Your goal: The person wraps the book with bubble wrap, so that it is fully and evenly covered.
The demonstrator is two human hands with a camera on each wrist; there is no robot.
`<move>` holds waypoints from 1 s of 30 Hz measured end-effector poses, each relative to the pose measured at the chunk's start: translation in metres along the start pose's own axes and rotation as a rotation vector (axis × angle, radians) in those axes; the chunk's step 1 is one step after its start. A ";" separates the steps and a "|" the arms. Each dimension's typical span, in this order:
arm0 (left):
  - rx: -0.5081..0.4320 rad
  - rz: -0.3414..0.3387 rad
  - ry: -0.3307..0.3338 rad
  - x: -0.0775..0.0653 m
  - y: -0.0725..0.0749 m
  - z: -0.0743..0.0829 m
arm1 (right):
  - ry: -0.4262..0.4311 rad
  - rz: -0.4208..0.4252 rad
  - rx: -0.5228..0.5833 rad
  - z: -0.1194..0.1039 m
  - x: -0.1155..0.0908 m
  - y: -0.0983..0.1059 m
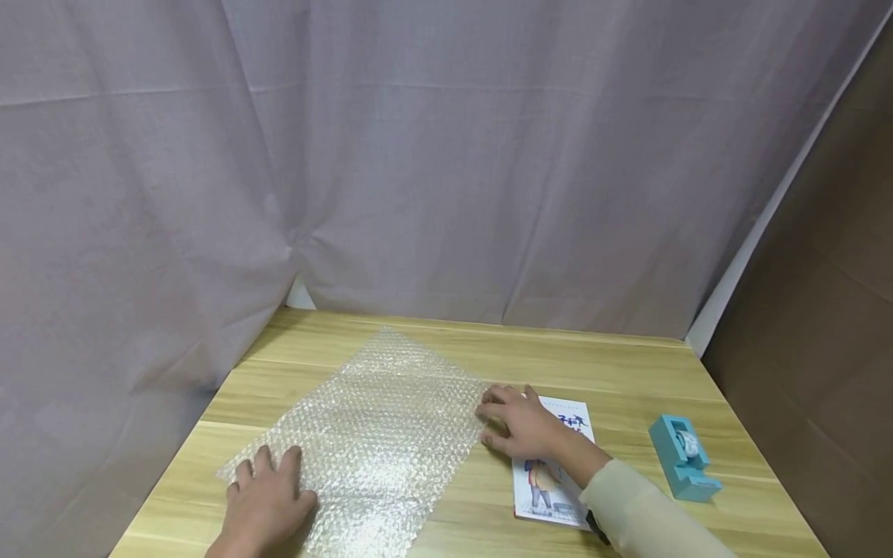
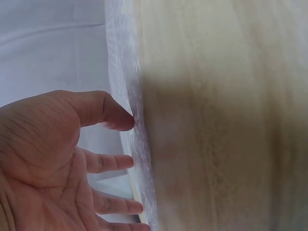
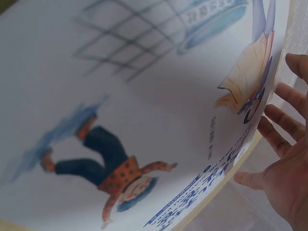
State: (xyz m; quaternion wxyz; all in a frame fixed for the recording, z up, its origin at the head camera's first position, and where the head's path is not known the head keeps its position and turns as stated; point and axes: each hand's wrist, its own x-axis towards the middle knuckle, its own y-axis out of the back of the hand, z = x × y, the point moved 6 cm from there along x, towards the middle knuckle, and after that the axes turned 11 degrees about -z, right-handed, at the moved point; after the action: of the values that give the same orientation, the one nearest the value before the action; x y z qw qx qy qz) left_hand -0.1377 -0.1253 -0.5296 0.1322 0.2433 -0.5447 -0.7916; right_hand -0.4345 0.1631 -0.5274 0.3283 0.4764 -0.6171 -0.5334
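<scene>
A sheet of clear bubble wrap [image 1: 380, 422] lies turned at an angle on the wooden table. My left hand [image 1: 265, 496] is at its lower left part, fingers spread and fairly straight, holding nothing. The right hand [image 1: 519, 426] reaches over a white picture book [image 1: 547, 496], its fingertips right at the wrap's right edge and its fingers parted with nothing between them. In the right wrist view, drawn figures and blue lettering show on the book cover [image 3: 134, 106]. My right hand and forearm hide part of that cover in the head view.
A blue tape dispenser [image 1: 680, 457] with a roll of tape stands to the right of the book. Grey cloth [image 1: 446, 170] hangs behind the table and along its left side, and a darker brown cloth [image 1: 823, 325] hangs at the right. The wooden table [image 1: 607, 364] ends at the back cloth.
</scene>
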 end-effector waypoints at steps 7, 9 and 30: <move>-0.009 0.001 0.030 0.003 -0.002 0.002 | 0.036 0.003 -0.016 0.006 0.004 0.001; -0.017 -0.004 0.040 0.003 -0.002 0.003 | 0.047 0.005 -0.018 0.008 0.004 0.001; -0.050 -0.020 0.096 0.004 -0.008 0.007 | 0.153 0.019 -0.041 0.023 0.015 0.000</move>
State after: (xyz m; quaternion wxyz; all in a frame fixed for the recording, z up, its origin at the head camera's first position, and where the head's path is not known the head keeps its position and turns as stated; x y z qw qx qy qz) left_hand -0.1440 -0.1182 -0.5363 0.1562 0.2833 -0.5153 -0.7936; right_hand -0.4605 0.1565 -0.5342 0.3893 0.5030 -0.5836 -0.5049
